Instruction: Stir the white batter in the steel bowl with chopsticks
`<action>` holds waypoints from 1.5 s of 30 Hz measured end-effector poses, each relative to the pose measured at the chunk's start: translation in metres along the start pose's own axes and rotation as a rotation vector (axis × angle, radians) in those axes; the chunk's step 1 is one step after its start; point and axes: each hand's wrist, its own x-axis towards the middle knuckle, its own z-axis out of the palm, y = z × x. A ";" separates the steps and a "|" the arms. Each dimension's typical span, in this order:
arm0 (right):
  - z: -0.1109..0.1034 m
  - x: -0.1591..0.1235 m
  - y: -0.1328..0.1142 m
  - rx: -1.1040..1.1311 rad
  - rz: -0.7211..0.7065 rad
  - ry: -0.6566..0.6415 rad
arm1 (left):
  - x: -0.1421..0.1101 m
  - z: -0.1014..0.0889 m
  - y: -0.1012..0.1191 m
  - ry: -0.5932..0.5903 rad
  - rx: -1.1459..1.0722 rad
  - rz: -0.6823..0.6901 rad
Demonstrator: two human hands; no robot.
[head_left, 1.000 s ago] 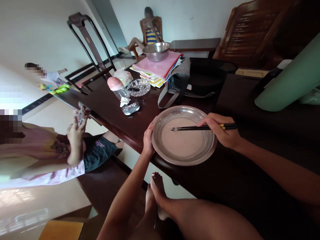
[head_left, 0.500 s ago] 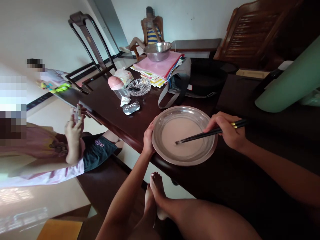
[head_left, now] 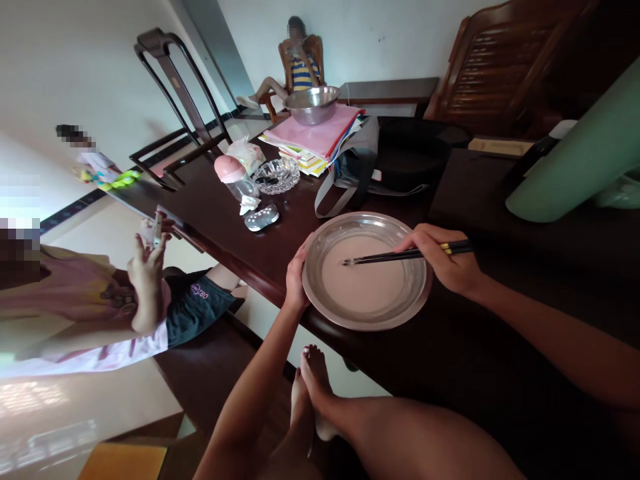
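Observation:
A wide metal bowl [head_left: 367, 321] sits at the near edge of the dark wooden table. Inside it is a smooth, pale pinkish batter-like liquid [head_left: 360, 287]. My left hand [head_left: 297, 277] grips the bowl's left rim, its fingers partly hidden behind the side. Over the right rim, my right hand [head_left: 445, 257] is closed round a pair of black chopsticks [head_left: 380, 256] with gold bands. Their tips, coated with the liquid, point left and touch or hover just over its surface; I cannot tell which.
Beyond the bowl lie a grey game controller [head_left: 261, 218], a pink-lidded bottle [head_left: 235, 177], a glass ashtray [head_left: 277, 176] and a grey bag [head_left: 350, 173]. A second metal bowl [head_left: 313, 107] stands on stacked books. At right leans a green cylinder [head_left: 560, 160]. A person [head_left: 145, 267] sits at left.
My right hand has moved slightly left and up with the chopsticks. Their tips have shifted towards the far left of the liquid. My left hand stays on the rim.

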 end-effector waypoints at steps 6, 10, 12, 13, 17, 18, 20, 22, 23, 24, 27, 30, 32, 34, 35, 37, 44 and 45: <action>0.000 -0.001 0.001 0.069 -0.001 -0.041 | 0.000 -0.001 -0.001 0.001 -0.014 -0.003; 0.001 -0.001 0.003 -0.031 -0.023 -0.016 | -0.001 0.000 0.000 0.012 -0.021 -0.015; 0.000 -0.002 0.003 0.002 -0.019 0.049 | -0.002 0.000 0.001 0.009 -0.014 -0.026; 0.000 -0.002 0.003 0.034 -0.022 0.055 | -0.002 0.000 0.001 0.005 -0.012 -0.028; 0.002 -0.004 0.002 0.054 -0.071 -0.072 | -0.001 0.000 0.000 0.004 -0.025 -0.011; 0.002 -0.004 0.002 0.022 -0.079 -0.081 | 0.000 0.000 0.000 0.008 -0.028 -0.006; 0.002 -0.004 0.003 -0.033 -0.079 -0.035 | -0.001 0.000 0.000 0.008 -0.032 -0.008; 0.000 -0.004 0.003 -0.026 -0.069 0.028 | -0.001 0.000 0.000 0.003 -0.032 -0.016; 0.000 -0.004 0.003 0.002 -0.064 0.036 | -0.001 -0.001 0.000 0.003 -0.030 -0.016; -0.001 -0.004 0.002 0.033 -0.064 0.024 | -0.001 -0.001 0.000 0.005 -0.027 -0.015; 0.001 -0.004 0.000 0.061 -0.075 -0.072 | -0.001 -0.002 0.000 0.014 -0.015 -0.005; 0.003 -0.003 0.001 -0.006 -0.068 -0.067 | 0.000 -0.003 -0.001 0.014 -0.004 0.003; 0.002 -0.003 0.002 0.001 -0.035 0.011 | 0.000 -0.002 -0.001 0.010 -0.009 -0.006; 0.000 -0.003 0.002 0.069 0.011 0.046 | 0.000 -0.002 -0.002 0.004 -0.021 -0.017; 0.000 -0.003 0.001 0.097 0.027 0.036 | 0.000 -0.002 -0.002 0.000 -0.027 -0.016; 0.001 -0.003 0.000 0.100 0.025 -0.022 | 0.000 -0.002 -0.002 -0.001 -0.032 -0.001; 0.000 -0.003 0.000 0.064 0.027 0.050 | 0.000 -0.002 -0.002 0.011 -0.031 -0.014; 0.001 -0.003 -0.001 0.091 0.027 0.039 | 0.000 -0.003 -0.002 0.013 -0.034 -0.015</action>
